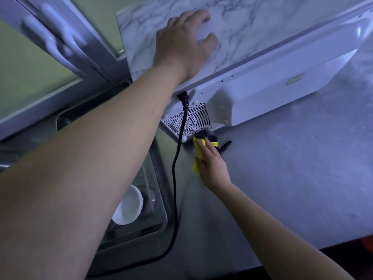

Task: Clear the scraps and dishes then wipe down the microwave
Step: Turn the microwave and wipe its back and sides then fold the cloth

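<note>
Head view: grey countertop (pixel 292 178) carries the white microwave (pixel 262 91), rear panel facing the camera, beside the sink (pixel 161 201), which holds a white bowl (pixel 129 209). Left hand (pixel 185 43) lies flat and spread on its marble-patterned top, apparently steadying it. Right hand (pixel 212 164), fingers straight, presses a yellow cloth (pixel 195 167) against the lower rear corner, near the power cord (pixel 175 178).

Left hand (pixel 184 44): bare. Left forearm (pixel 90 158): uncovered along all of its visible length. Right hand (pixel 213 166): bare. Right forearm (pixel 272 225): uncovered along its visible length. Both wrists bare.
</note>
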{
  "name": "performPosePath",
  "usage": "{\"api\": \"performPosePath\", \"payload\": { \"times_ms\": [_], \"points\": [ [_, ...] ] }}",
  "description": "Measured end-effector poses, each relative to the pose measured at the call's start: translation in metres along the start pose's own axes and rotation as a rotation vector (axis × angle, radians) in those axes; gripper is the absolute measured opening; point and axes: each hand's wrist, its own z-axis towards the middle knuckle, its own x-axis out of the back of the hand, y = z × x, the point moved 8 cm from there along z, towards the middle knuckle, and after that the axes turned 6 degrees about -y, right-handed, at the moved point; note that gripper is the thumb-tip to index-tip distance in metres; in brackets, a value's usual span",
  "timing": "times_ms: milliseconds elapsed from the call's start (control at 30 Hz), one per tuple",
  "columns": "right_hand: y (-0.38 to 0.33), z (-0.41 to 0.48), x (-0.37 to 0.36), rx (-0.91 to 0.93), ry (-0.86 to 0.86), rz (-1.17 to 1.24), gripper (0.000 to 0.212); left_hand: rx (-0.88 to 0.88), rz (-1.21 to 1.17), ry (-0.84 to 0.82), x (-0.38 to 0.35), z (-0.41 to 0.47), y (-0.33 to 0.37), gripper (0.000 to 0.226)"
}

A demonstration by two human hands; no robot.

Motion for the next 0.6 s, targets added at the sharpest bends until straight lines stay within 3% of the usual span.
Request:
{"api": "performPosePath", "payload": {
  "times_ms": [100,233,367,500,600],
  "points": [
    [-0.005,-0.010,0.007,0.040,-0.103,-0.093,0.057,-0.008,0.000,0.006,0.002,-0.001,0.001,0.047],
    [-0.009,-0.054,0.031,0.084,-0.016,-0.393,0.055,0.008,-0.016,-0.007,0.001,-0.001,0.000,0.048],
    [0.022,-0.099,0.036,0.032,-0.243,-0.599,0.059,0.026,-0.022,-0.028,0.001,-0.001,0.000,0.048],
    [0.021,-0.123,0.043,0.068,-0.273,-0.630,0.070,0.038,-0.039,-0.011,0.004,-0.005,0.002,0.048],
    [0.038,-0.128,0.059,-0.127,-0.274,-0.516,0.069,0.057,-0.105,0.040,0.010,-0.014,0.000,0.042]
  ]
}}
